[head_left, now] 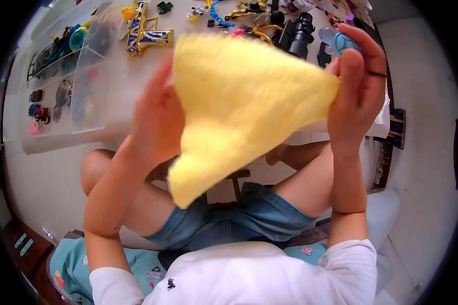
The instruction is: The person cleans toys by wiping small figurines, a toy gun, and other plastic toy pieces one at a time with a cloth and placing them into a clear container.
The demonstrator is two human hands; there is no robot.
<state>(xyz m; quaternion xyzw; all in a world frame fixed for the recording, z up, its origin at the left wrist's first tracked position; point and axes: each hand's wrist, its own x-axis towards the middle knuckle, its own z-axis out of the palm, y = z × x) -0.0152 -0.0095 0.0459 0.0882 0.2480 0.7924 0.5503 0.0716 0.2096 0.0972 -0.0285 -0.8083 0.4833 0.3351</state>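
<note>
A yellow cloth hangs spread out between my two hands, above my lap and the table's front edge. My left hand is at the cloth's left side, its fingers partly hidden behind it and blurred. My right hand pinches a small light-blue and clear object between thumb and fingers, at the upper right. The cloth's right corner touches this same hand near the palm.
On the white table stand a clear divided box with small toys, a blue and gold cross-shaped piece, black binocular-like parts and a blue curved piece. A dark rack is at the right.
</note>
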